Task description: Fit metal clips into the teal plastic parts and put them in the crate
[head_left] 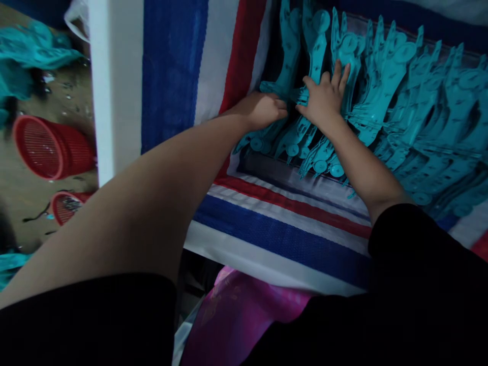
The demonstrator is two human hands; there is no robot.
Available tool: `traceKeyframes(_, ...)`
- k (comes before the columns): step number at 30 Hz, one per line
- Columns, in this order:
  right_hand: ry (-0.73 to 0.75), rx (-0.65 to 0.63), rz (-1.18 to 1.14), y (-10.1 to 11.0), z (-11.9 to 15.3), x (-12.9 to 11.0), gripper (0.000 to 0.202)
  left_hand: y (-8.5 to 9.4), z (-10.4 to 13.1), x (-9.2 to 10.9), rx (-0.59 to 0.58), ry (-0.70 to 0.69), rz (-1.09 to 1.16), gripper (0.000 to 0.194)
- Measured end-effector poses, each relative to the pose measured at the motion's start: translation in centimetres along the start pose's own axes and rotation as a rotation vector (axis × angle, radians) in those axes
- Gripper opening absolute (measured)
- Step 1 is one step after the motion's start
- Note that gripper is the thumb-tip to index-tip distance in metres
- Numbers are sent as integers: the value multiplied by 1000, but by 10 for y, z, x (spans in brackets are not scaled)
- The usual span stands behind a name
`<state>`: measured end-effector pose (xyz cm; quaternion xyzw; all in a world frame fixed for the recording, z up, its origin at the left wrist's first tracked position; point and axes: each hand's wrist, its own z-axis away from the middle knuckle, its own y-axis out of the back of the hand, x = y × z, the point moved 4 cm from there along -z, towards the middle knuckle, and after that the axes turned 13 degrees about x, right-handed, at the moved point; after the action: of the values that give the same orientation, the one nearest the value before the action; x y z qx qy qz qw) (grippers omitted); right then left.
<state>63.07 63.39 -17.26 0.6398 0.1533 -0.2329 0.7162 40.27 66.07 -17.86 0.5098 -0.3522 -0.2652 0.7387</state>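
Rows of flat teal plastic parts (392, 76) stand close together in a container lined with striped cloth, at the upper right. My left hand (267, 109) is at the left end of the rows, its fingers curled together at the edge of a teal part (287, 56); what they hold is hidden. Just right of it, my right hand (326, 96) lies over neighbouring teal parts with its fingers spread. Its thumb and forefinger are near the thin crosswise pieces between both hands.
Striped cloth (171, 66) covers the white rim (116, 91). On the floor at left are a red basket (76, 155), a smaller red basket (66, 206) and teal pieces (34, 46). Pink fabric (244, 315) shows below the rim.
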Motion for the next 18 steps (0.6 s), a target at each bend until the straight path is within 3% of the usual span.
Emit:
traceKeyframes(4,-40,-4,-89,2,1,-5,93,-2,-7,4,-36,181,-56,56)
traceKeyframes(8,-52,-84,-206,-13,-6,-3,96,-1,-14,5,8,239,64,66)
traceKeyframes(13,-27,7,-92,-21,-13,6,93,-1,-24,5,67,338,138,71)
traceKeyframes(16,-20,7,-104,-15,-10,7,90,-1,-24,3,36,402,107,61)
traceKeyframes(18,-18,-11,-108,-10,-7,5,88,-1,-23,7,13,344,36,51)
